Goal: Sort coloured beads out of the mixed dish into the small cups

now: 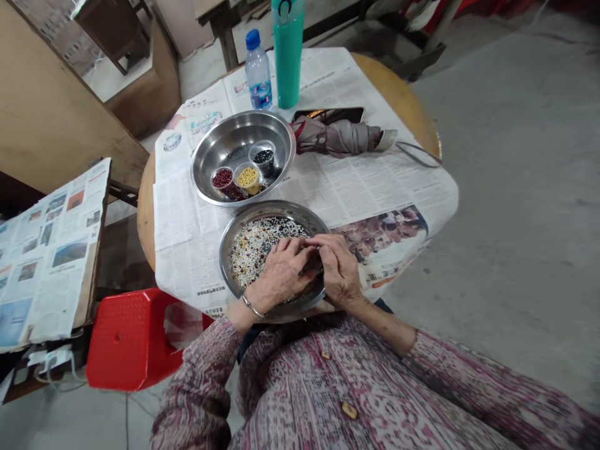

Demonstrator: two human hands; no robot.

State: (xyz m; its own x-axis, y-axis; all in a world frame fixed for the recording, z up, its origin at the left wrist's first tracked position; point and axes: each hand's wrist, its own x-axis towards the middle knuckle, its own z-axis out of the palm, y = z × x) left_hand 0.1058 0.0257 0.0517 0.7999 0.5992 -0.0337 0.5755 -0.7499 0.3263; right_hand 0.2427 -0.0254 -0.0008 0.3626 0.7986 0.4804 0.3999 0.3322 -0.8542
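On the newspaper-covered table stands a steel basin (307, 215) holding mixed grains (250, 247), mostly white with black, yellow and dark red ones. My left hand (281, 272), with a bracelet at its wrist, reaches over the basin's near right part, fingers bent. Close against it, my right hand (340, 269) is curled at the basin's right rim. Whatever lies between the hands is dark and mostly hidden. Beyond is a larger steel basin (220, 147) with clear cups of dark red beans (222, 178), yellow beans (247, 177) and black beans (263, 156).
A water bottle (259, 75) and a green tumbler (288, 59) stand at the table's far side. A phone (351, 114) lies behind a folded umbrella (340, 137). To the left are a red stool (122, 337) and a newspaper-covered board (56, 250).
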